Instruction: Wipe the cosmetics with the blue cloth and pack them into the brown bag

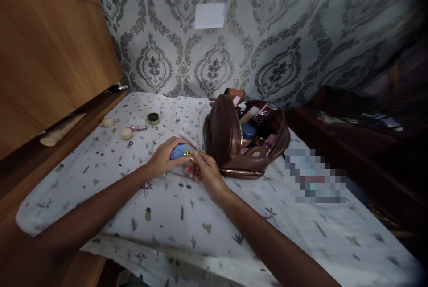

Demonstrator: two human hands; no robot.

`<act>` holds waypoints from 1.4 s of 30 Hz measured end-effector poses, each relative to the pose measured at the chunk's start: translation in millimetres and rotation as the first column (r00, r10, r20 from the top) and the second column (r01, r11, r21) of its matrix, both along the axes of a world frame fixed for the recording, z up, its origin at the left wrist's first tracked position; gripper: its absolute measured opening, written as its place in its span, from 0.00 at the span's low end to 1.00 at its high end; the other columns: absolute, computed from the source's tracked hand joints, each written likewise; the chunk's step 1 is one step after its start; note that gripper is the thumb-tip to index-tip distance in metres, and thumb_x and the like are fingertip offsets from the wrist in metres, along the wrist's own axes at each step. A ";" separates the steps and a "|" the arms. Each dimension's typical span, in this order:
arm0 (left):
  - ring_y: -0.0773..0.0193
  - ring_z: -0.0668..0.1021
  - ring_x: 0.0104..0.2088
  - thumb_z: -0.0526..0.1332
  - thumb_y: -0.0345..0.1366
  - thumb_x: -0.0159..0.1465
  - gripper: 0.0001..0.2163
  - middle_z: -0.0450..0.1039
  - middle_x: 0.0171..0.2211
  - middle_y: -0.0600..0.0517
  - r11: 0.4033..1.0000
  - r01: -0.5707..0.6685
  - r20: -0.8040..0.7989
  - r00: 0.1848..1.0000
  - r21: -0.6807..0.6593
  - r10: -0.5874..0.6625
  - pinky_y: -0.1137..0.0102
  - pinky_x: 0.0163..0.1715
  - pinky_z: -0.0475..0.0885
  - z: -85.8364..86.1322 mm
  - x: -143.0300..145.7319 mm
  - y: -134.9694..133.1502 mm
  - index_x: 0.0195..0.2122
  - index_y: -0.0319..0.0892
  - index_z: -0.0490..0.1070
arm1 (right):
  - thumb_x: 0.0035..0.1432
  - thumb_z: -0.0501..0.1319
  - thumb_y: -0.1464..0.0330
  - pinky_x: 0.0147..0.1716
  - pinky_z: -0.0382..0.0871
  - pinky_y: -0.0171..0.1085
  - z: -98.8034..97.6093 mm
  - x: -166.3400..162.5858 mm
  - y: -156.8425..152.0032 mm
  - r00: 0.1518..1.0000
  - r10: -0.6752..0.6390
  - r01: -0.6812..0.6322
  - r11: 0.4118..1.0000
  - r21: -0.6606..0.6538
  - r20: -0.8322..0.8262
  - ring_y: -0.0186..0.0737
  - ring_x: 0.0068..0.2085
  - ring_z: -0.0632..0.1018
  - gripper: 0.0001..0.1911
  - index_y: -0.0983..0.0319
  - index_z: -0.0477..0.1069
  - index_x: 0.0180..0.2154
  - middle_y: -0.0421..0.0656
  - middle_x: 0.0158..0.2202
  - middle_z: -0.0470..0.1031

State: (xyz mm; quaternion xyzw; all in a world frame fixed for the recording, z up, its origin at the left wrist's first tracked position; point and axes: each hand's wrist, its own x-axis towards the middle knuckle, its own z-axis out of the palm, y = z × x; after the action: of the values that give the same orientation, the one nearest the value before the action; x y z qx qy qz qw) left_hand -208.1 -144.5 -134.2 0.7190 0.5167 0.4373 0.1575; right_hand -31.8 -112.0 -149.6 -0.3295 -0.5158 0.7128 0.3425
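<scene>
My left hand (pixel 165 157) is closed around a soft-looking light blue piece (pixel 178 151), perhaps a cloth or sponge. Between the fingers of my right hand (pixel 205 169) is a small shiny gold item (pixel 190 156), partly covered, its kind unclear. The gold item meets the blue piece where both hands come together above the bed-like surface. Just beyond them lies a slim white tube (pixel 189 139). To the right of my hands stands an unzipped brown leather bag (pixel 222 129), with a round blue container (pixel 248 131) and several cosmetics inside.
On the patterned sheet (pixel 187 242) at the left lie a dark-lidded jar (pixel 153 118), a small pale jar (pixel 126 134), a clear-and-pink tube (pixel 137 128) and a yellowish piece (pixel 108 122). A wooden cabinet (pixel 56 46) borders the left. A blurred-out item (pixel 314 178) lies right of the bag.
</scene>
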 end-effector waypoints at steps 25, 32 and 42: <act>0.63 0.75 0.30 0.45 0.57 0.71 0.26 0.73 0.26 0.52 0.985 -0.094 0.198 0.973 -0.143 0.122 0.70 0.34 0.71 -5.1 3.9 -0.4 0.31 0.42 0.70 | 0.52 0.67 0.47 0.19 0.62 0.32 0.3 -1.4 -0.7 0.997 -0.077 0.075 0.950 0.303 -0.004 0.36 0.25 0.75 0.23 0.60 0.70 0.35 0.40 0.27 0.76; 0.54 0.76 0.47 0.66 0.46 0.61 0.21 0.73 0.48 0.46 0.996 0.084 -0.123 0.989 -0.034 -0.088 0.64 0.48 0.70 -6.7 3.3 -5.0 0.51 0.43 0.68 | 0.49 0.68 0.44 0.18 0.57 0.31 -2.5 -0.8 1.8 0.986 -0.158 0.165 0.964 0.209 -0.049 0.29 0.20 0.65 0.27 0.60 0.67 0.28 0.35 0.21 0.68; 0.68 0.68 0.26 0.56 0.49 0.68 0.17 0.63 0.23 0.58 0.981 -0.039 0.194 0.978 -0.188 0.076 0.73 0.28 0.64 1.6 4.2 -4.8 0.29 0.42 0.63 | 0.43 0.75 0.54 0.19 0.57 0.30 1.3 -2.4 -1.4 0.991 -0.010 0.022 0.995 0.093 -0.133 0.31 0.26 0.68 0.22 0.60 0.75 0.36 0.37 0.29 0.72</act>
State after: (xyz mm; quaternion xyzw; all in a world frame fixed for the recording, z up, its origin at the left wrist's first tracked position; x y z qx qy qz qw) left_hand -203.9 -149.3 -132.5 0.6386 0.5567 0.4624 0.2614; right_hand -34.1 -113.3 -148.3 -0.2692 -0.5225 0.7050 0.3968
